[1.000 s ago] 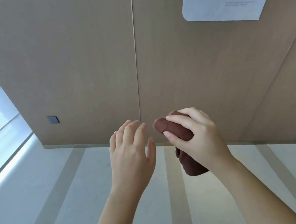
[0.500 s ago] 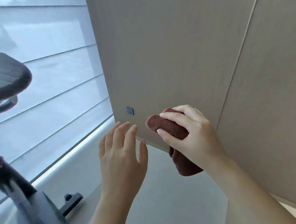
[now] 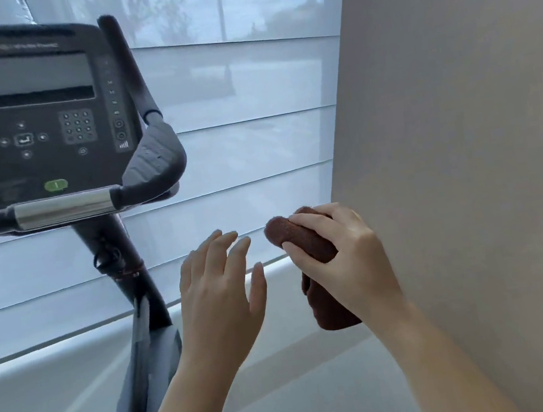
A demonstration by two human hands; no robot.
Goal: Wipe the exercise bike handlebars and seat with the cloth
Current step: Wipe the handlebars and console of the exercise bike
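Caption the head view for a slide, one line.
Person's right hand grips a brown cloth, left hand open beside it; exercise bike handlebar and console upper left, untouched.

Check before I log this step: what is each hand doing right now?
Left hand: open, holding nothing.
Right hand: gripping the brown cloth.

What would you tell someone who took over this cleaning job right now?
The right hand holds the bunched brown cloth in the air, clear of the bike.
The left hand is open and empty, beside the cloth.
The handlebars are up to the left, by the console; the cloth is not touching them. The seat is out of view.
Done: cloth in hand. Left: wipe handlebars, then seat.
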